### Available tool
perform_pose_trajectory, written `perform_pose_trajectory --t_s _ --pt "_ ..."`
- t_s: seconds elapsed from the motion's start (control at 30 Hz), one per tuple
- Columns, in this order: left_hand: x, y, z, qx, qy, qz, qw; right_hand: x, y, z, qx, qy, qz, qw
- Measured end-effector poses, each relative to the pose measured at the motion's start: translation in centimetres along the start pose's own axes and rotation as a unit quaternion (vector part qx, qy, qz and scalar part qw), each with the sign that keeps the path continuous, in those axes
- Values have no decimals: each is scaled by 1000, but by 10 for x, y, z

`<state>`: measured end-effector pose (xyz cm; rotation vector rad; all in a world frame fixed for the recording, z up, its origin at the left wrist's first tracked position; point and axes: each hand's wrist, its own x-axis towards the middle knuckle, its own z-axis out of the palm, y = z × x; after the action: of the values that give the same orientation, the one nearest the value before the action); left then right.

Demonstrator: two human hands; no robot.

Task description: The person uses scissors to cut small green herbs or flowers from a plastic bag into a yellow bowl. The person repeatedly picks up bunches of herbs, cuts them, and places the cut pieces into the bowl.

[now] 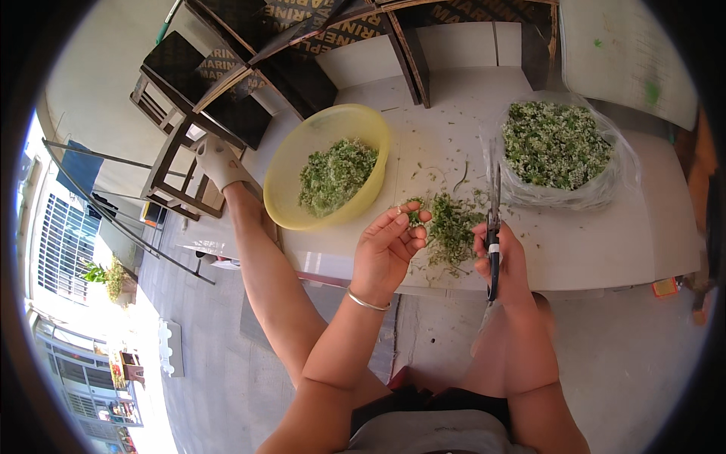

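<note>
My left hand (394, 238) pinches a small green sprig (416, 214) between thumb and fingers. To its right, my right hand (502, 258) holds black-handled scissors (493, 227), blades pointing away from me. A loose heap of green stems and clippings (452, 230) lies on the white table between both hands. Beyond my left hand, a yellow plastic basin (278, 176) holds a mound of small white-flowered sprigs (338, 177). A clear plastic bag (627, 164) at the right is full of trimmed white flower heads (556, 144).
Dark printed plywood compartments (334, 34) stand along the table's far side. Stem scraps are scattered on the white tabletop (590, 244). My left leg (272, 284) stretches alongside the table, its foot in a light clog (218, 162) near a wooden stool (176, 164). A pale panel (624, 62) is at the upper right.
</note>
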<state>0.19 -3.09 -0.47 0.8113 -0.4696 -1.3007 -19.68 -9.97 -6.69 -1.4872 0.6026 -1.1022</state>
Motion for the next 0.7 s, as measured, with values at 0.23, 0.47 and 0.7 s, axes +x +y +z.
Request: perform_pose_trajectory --t_s 0.23,0.47,0.7 --pt "-8 9 8 47 -23 61 997 3 -16 0 -191 -33 -13 981" --pt "-11 10 9 60 -52 86 993 6 -24 3 -253 -62 -45 964" --pt "-9 4 3 137 -38 118 983 6 -33 4 -322 -69 -89 940"
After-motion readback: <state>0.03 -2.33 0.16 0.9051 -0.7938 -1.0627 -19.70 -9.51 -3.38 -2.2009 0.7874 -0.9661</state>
